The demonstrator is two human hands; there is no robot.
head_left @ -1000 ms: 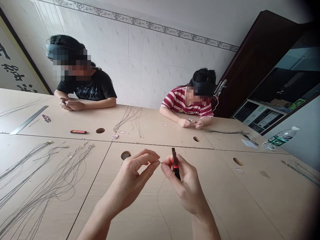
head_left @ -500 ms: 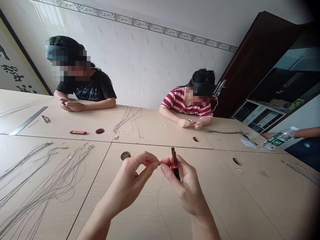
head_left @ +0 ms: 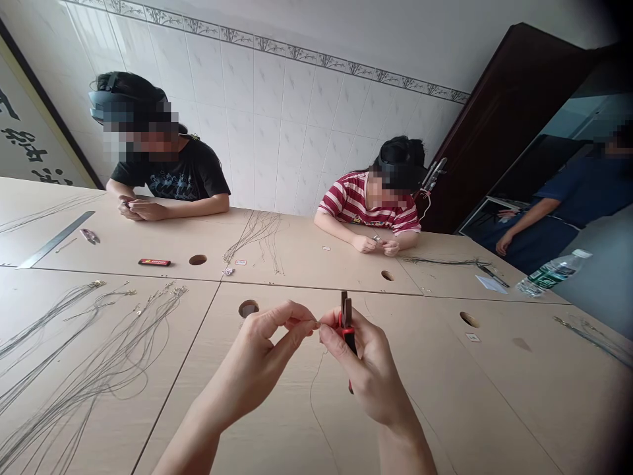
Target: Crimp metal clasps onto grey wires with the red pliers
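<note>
Someone in blue has stepped in at right. Left hand and right hand, close together above the table, pinch a thin wire; right also clasps pliers, keeping them ready.

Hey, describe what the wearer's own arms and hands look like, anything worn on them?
Both forearms are bare right down to the bottom edge of the picture, with no sleeves or cuffs in view. The left hand and right hand wear no gloves, and no rings, watch or bracelet show. The fingers are slender, with short, unpainted nails. No markings or bandages are visible.
</note>
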